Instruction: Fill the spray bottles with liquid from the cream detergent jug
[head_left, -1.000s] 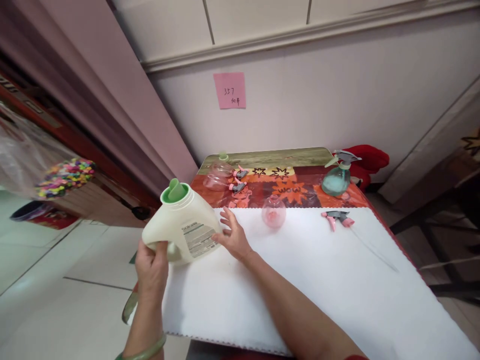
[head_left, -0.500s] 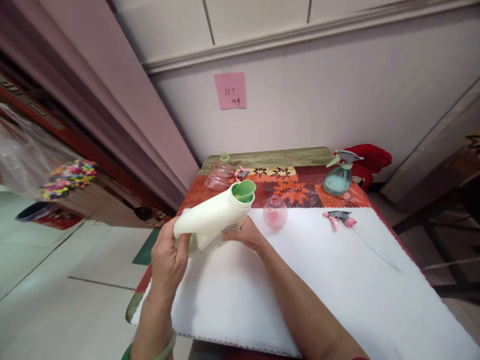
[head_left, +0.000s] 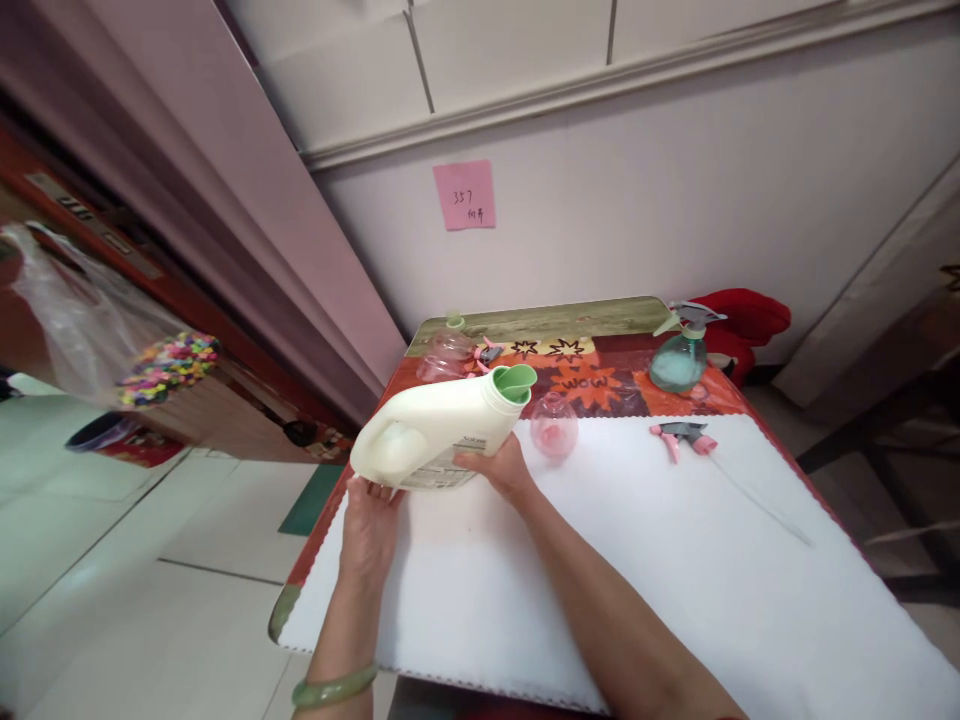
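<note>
A cream detergent jug (head_left: 420,425) with a green pouring spout is tilted over the table, its mouth pointing right. My right hand (head_left: 506,470) grips it near the neck, thumb across the label. Under the jug's base, my left hand (head_left: 373,520) supports it, fingers partly hidden behind the plastic. Just right of the spout stands a small round pink spray bottle (head_left: 553,430), its top off and some pink in its bottom. A pink and grey spray head (head_left: 686,437) with a long clear tube lies farther right on the white mat.
A green spray bottle (head_left: 679,362) with its head on stands at the back right. At the back left are a clear pink bottle (head_left: 445,355) and another spray head (head_left: 488,353). The white mat (head_left: 660,580) covers the table's front; a wall rises behind.
My left hand has let go of the jug's handle and slid beneath its base. The jug has shifted right and now lies nearer to level, its spout closer to the pink bottle.
</note>
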